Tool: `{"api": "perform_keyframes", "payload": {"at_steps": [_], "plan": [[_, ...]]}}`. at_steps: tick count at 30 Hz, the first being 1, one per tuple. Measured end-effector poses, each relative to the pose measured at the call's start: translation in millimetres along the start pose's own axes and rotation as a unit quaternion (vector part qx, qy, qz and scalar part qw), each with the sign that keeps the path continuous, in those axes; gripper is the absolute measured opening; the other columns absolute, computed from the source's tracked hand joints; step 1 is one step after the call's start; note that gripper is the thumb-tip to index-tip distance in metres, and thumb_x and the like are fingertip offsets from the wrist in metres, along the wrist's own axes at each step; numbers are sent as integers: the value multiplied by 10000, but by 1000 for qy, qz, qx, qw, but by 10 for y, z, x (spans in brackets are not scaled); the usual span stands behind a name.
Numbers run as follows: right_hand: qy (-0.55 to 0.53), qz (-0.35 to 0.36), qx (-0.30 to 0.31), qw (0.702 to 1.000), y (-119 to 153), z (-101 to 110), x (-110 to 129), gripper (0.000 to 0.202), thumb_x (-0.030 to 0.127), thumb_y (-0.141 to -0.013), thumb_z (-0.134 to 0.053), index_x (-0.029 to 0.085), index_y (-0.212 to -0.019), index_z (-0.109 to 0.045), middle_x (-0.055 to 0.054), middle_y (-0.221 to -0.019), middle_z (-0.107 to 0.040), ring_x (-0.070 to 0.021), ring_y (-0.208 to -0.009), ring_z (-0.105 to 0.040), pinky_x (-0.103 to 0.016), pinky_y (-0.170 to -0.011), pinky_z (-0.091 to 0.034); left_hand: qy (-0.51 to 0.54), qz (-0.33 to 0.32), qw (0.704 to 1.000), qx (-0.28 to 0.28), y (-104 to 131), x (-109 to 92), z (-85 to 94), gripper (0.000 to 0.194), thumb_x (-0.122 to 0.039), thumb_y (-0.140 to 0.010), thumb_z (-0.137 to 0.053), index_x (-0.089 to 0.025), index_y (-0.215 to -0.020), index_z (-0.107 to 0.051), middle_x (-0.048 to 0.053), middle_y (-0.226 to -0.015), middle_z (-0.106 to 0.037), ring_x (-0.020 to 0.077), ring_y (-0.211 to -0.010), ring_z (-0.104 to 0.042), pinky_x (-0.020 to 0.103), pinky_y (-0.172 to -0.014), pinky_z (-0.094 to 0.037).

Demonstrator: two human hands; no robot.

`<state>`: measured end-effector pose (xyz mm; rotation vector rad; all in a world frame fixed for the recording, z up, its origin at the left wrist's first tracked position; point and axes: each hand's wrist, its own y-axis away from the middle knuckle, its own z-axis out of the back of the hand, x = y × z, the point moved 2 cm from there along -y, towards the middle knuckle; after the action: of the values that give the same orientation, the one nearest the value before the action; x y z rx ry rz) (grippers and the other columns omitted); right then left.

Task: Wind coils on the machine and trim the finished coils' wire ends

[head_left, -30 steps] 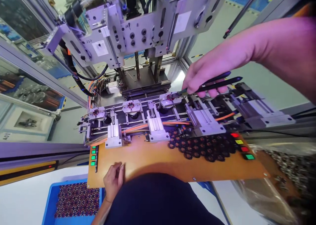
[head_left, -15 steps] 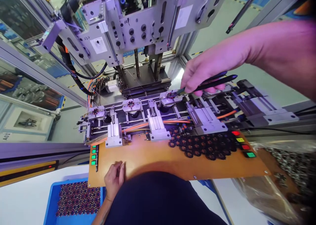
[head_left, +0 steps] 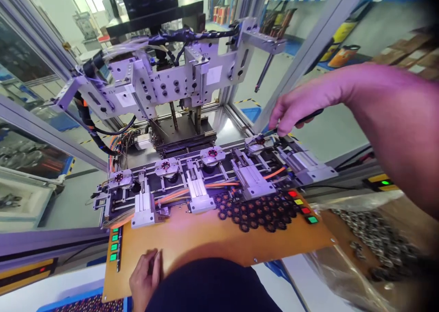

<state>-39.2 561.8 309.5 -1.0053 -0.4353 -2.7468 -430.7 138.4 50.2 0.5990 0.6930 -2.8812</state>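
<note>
My right hand [head_left: 298, 106] is closed around black-handled pliers [head_left: 310, 116]. Their jaws reach down toward the rightmost fixture [head_left: 259, 143], partly hidden by my fingers, so I cannot tell whether they grip a part. Three more fixtures stand to the left in the row, each with a round dark part: the left one [head_left: 119, 178], the second [head_left: 165, 166] and the third [head_left: 212, 154]. My left hand [head_left: 146, 275] rests on the orange-brown board [head_left: 192, 234] near its front edge, fingers loosely curled and nothing visible in them.
Many dark round parts [head_left: 254, 211] lie on the board's right, beside coloured buttons [head_left: 302, 207]. Green buttons [head_left: 114, 247] line the left edge. A machine head [head_left: 164, 86] hangs behind the fixtures. A blue tray [head_left: 68, 300] and metal parts in plastic [head_left: 373, 234] flank the board.
My right hand with the pliers has moved from the third fixture to the rightmost one. The third fixture's round part now shows uncovered. The view has tilted up and turned right; my left hand stays on the board.
</note>
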Motion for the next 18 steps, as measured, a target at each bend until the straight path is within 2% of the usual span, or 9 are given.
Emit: {"api": "perform_keyframes", "payload": {"at_steps": [5, 9, 13, 18], "plan": [[64, -30, 140, 988, 67, -15, -164, 602, 381, -901, -376, -50, -514, -539, 28, -681, -654, 94, -544, -532, -29, -477, -212, -18, -14, 1000, 11, -3, 42, -3, 176, -344, -920, -592, -191, -977, -659, 29, -847, -735, 154, -747, -731, 230, -697, -569], [117, -103, 254, 955, 86, -25, -202, 435, 307, -841, -543, -110, -791, -658, 44, -543, -602, 63, -413, -482, -66, -429, -198, -20, -8, 1000, 15, -3, 54, -12, 184, -358, -916, -593, -197, -969, -664, 30, -850, -742, 162, -753, -736, 239, -693, -577], [140, -142, 278, 940, 110, -36, -180, 445, 257, -811, -573, -139, -1005, -633, 60, -525, -592, 41, -420, -501, -85, -444, -235, -9, 8, 1000, 9, 12, 58, -28, 191, -364, -916, -588, -195, -952, -670, 40, -856, -745, 172, -763, -738, 251, -691, -581], [150, -150, 282, 936, 114, -77, -153, 430, 225, -828, -533, -149, -1018, -622, 65, -510, -580, 43, -412, -487, -92, -450, -234, -8, 14, 1000, 16, 2, 32, -5, 196, -364, -916, -583, -190, -945, -668, 43, -847, -741, 178, -759, -738, 258, -688, -584]]}}
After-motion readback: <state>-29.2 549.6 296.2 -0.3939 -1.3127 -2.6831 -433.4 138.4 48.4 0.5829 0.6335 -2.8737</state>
